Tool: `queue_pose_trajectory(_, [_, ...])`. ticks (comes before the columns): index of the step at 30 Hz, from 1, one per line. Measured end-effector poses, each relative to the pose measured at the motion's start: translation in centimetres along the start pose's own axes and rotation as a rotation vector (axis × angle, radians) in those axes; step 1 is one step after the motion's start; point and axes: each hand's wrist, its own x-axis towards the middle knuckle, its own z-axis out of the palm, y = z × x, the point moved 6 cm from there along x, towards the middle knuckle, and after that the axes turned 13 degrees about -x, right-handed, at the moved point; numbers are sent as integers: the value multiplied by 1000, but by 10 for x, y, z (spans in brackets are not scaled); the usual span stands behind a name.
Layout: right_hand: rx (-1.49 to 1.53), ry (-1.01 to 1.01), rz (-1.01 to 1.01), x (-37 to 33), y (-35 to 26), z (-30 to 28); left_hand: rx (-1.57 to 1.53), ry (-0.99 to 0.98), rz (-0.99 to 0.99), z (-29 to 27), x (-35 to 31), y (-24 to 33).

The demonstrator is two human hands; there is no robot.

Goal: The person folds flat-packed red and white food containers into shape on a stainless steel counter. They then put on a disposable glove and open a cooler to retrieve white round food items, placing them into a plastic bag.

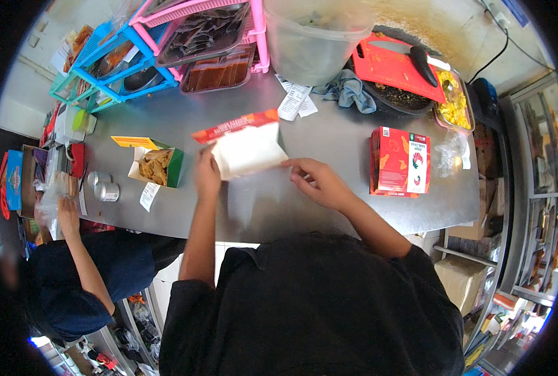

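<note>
Above the metal table (329, 216) I hold a red-edged paper food carton (251, 151), its white inside facing me. My left hand (207, 174) is closed on its left end. The carton's lower right corner is touched by the outstretched index finger of my right hand (316, 180); the thumb is apart from that finger and the others curl loosely. To the left stands an opened green and yellow box (173, 168) with fried food (155, 166) in it. On the right lies a stack of flat red cartons (394, 164).
At the left, a co-worker's hand (68, 210) holds a clear plastic bag. Two cans (107, 191) stand near the table's left edge. Pink racks (260, 37), a plastic bucket (313, 50), a blue cloth (349, 92) and a red cutting board (395, 66) with a knife line the back.
</note>
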Motion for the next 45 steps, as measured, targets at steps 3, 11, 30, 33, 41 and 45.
queue_pose_trajectory(3, [-464, 96, -48, -50, -5, -55, 155, -17, -69, -6, 49, -17])
queue_pose_trajectory(11, [-1049, 77, 646, -171, 103, -115, 116, 394, 126, -23, 94, 2])
queue_pose_trajectory(30, [784, 646, 315, -91, 14, -84, -579, 1, 539, 37, -76, 239])
queue_pose_trajectory(33, [1191, 475, 328, -86, 35, -53, -1065, -190, 74, 43, -73, 213])
queue_pose_trajectory(41, [20, 531, 190, -55, 49, -33, -723, -713, -285, 40, -83, 186])
queue_pose_trajectory(45, [-1233, 365, -282, -55, -13, -30, -454, -744, -155, 9, -58, 165])
